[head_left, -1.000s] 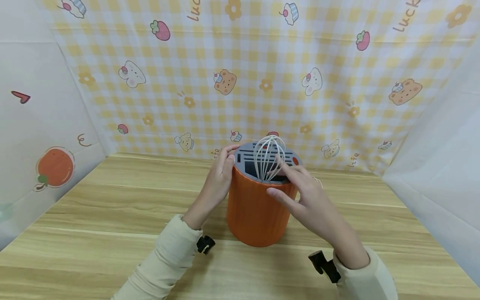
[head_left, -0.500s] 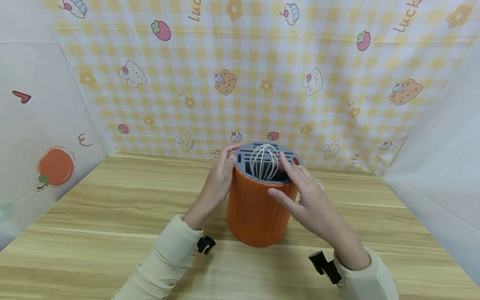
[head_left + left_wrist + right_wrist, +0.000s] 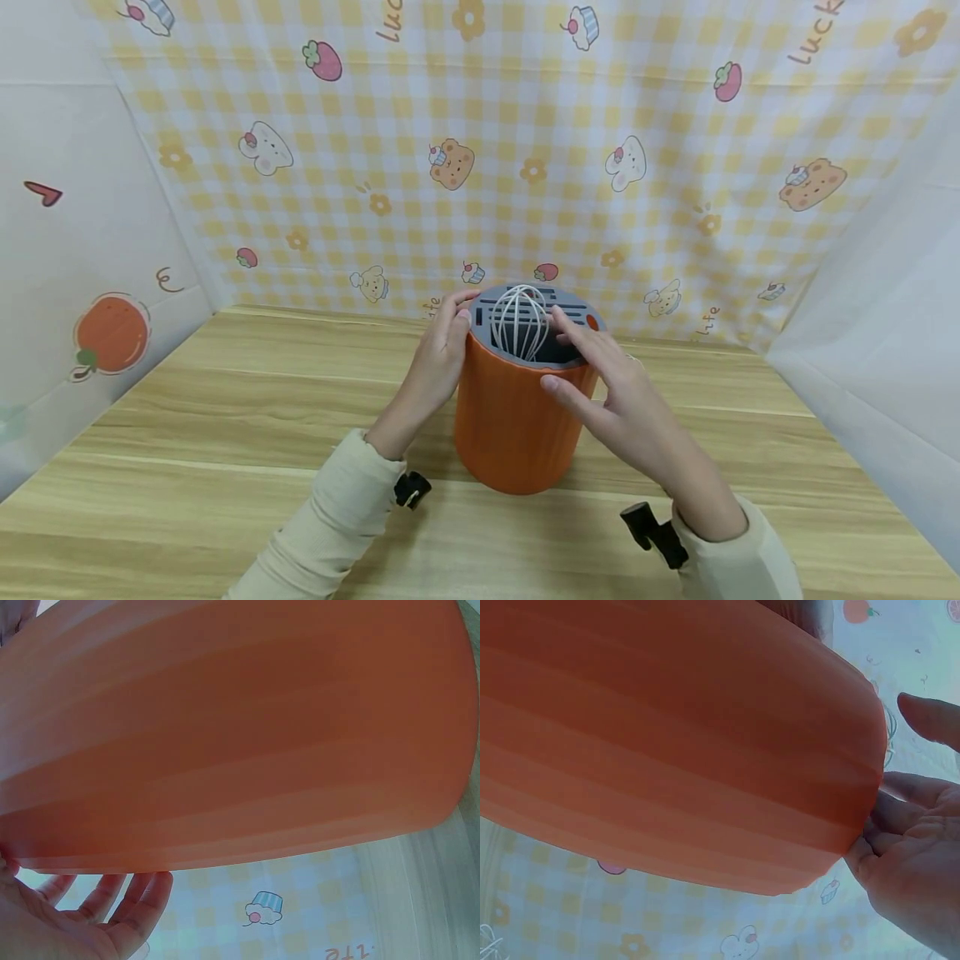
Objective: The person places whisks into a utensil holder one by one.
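Note:
An orange knife block (image 3: 517,425) stands upright on the table, with a grey slotted top (image 3: 491,296) and a dark open compartment at its front. The wire loops of a whisk (image 3: 517,321) stick up out of that compartment, leaning to its left side; the handle is hidden inside. My left hand (image 3: 442,342) holds the block at its upper left, thumb at the rim and fingers (image 3: 150,904) against the side. My right hand (image 3: 618,400) is at the right of the rim, fingers extended over the compartment beside the whisk, thumb (image 3: 930,720) apart from them.
Pale wire loops (image 3: 491,943) lie behind the block's right side, mostly hidden by the right hand. A wood-grain table (image 3: 225,450) surrounds the block. A checked cloth (image 3: 360,167) hangs behind it, with white cloths (image 3: 885,333) at the sides.
The whisk dropped a little and tilted left within the compartment, away from the right hand's fingers. The right hand shifted slightly; the left hand and the block stayed put.

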Available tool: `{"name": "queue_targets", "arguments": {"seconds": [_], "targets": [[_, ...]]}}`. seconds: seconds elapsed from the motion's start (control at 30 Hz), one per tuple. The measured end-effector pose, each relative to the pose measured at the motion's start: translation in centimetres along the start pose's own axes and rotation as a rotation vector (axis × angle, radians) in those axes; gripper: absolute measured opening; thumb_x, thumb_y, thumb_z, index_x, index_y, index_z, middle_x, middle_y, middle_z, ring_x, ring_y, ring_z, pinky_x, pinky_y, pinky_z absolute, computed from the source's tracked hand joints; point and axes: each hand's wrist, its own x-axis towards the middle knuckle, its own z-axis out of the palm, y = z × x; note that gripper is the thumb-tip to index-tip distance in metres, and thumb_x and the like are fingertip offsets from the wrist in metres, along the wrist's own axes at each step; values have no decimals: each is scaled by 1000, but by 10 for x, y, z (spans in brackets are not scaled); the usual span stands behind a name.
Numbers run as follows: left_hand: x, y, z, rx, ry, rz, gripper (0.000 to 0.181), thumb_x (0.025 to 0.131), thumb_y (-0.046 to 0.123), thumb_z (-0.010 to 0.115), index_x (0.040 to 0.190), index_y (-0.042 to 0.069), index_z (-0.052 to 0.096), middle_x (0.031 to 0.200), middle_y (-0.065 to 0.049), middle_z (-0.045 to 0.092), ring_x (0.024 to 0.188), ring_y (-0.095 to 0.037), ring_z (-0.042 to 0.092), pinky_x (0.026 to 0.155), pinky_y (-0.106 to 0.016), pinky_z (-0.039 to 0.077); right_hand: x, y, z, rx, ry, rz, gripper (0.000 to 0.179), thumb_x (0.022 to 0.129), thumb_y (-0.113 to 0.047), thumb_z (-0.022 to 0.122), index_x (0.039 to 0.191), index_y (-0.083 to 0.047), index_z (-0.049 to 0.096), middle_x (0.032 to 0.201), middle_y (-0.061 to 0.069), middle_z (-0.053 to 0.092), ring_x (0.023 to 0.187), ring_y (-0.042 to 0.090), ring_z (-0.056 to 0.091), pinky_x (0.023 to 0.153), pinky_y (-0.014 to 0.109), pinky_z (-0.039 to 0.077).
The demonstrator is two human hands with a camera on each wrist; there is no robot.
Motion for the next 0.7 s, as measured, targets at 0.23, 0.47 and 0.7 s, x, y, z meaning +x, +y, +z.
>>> {"name": "queue_targets", "arguments": {"seconds": [0.23,0.47,0.7], "targets": [[-1,2,0,7,2,-10,40,98,28,27,134,20,42,137,-2,46,122,-20,44,105,-43,35,2,7,-12,161,200,-73,62,83,5,61,139,-15,44,129,8,57,108,12,57,94,13,41],[-1,2,0,0,-5,-13,40,98,29,27,134,19,42,137,-3,45,123,-20,43,105,-44,35,2,15,-32,168,307,20,49,86,4,58,133,-9,50,122,8,59,105,4,57,90,14,44],[0,1,0,3,-9,-24,40,98,29,26,134,20,41,136,-4,46,122,-20,43,105,-44,35,-1,40,-45,-63,255,249,45,91,-20,58,133,-7,49,123,15,57,105,18,56,85,15,43]]}}
